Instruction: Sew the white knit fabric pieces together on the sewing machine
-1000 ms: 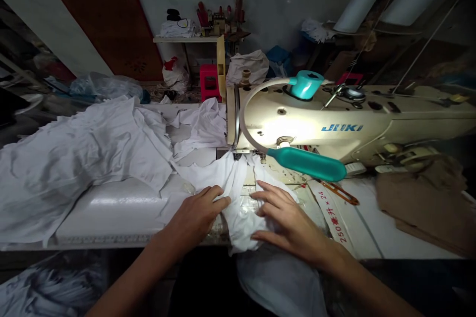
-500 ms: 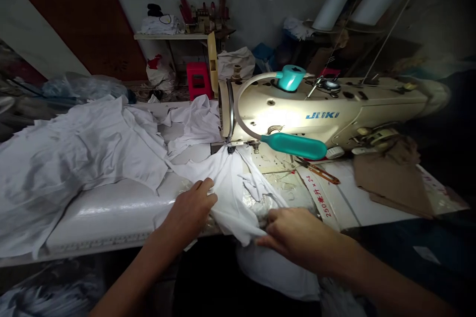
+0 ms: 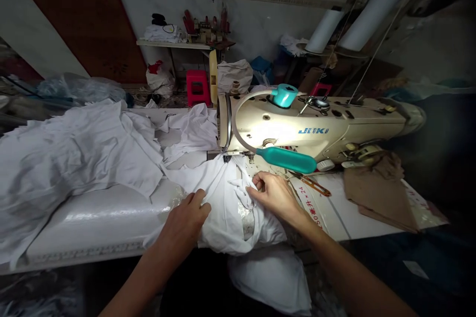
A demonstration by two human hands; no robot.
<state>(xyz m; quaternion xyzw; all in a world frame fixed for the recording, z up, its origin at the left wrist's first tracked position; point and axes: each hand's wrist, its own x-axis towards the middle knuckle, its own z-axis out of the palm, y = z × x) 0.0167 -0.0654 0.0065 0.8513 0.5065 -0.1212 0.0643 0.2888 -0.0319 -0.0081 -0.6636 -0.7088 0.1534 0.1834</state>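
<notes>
Since half a second ago, the right hand [image 3: 277,198] has moved from the table's front edge toward the needle area, and the front of the white fabric [image 3: 223,213] has spread wider along that edge; the left hand [image 3: 188,215] remains on the cloth.

Nearest to the person, a second white cloth [image 3: 269,277] hangs below the worktable [image 3: 104,213], whose pale, glossy top carries a ruled scale along its front. Left hand: fingers curled, resting on the fabric; whether they grip a fold cannot be told. Right hand: thumb and curled fingers pinch a small folded edge, covering part of the cloth.

To the left lies a heaped pile of white cloth [image 3: 85,153], matte and ragged-edged. To the right are a flat printed sheet [image 3: 336,198] with red characters, an orange-handled cutter [image 3: 316,185] and folded brown fabric [image 3: 375,185].

White fabric: located in front of the sewing machine [image 3: 345,133], its far end gathered at the presser foot. It is thin, soft and creased, with narrow folded strips; a gap exposes a shiny surface beneath.

A teal lamp [image 3: 288,158] on a curved neck stands before the cream machine body, obstructing part of it.

Beyond are a red plastic stool [image 3: 198,86], a loaded shelf [image 3: 174,45] and tall white thread cones [image 3: 323,32].
</notes>
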